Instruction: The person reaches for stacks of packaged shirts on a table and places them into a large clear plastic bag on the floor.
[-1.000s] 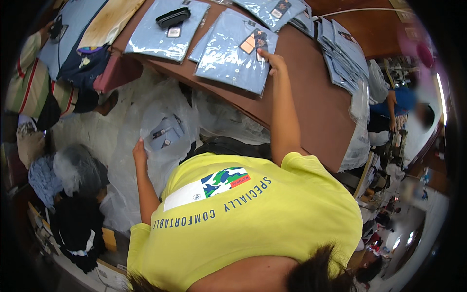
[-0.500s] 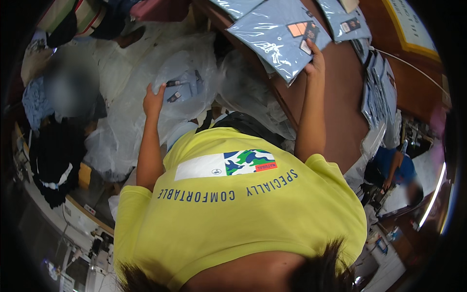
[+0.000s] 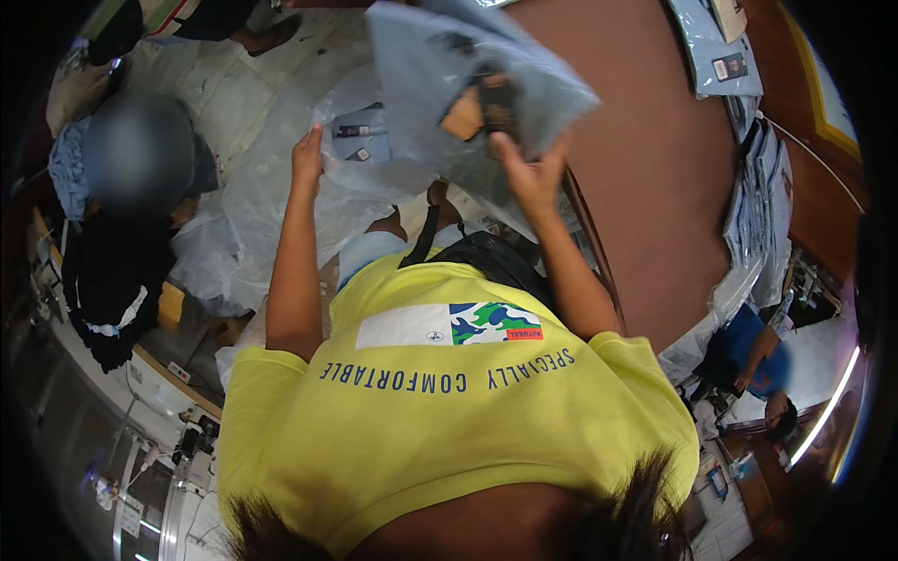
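A folded light-blue garment in clear wrapping (image 3: pixel 543 93), with a dark hang tag and an orange label, is gripped at its near edge by my right hand (image 3: pixel 535 182). It is tilted and smeared by motion, between the brown table and a large clear plastic bag (image 3: pixel 253 201). My left hand (image 3: pixel 307 161) is closed on the edge of that bag and holds it up. Inside the bag lie light-blue packed garments (image 3: pixel 363 136) with dark tags. The carried pack covers the right part of the bag's mouth.
The brown table (image 3: pixel 645 150) stretches along the right. Light-blue packs (image 3: pixel 716 51) and a stack of wrapped garments (image 3: pixel 760 192) sit at its far right. Black cloth (image 3: pixel 112 280) hangs at the left. A person in blue (image 3: pixel 753 351) sits at the lower right.
My right hand has carried the wrapped garment leftward off the table and toward the bag. My left hand has risen slightly with the bag's edge.
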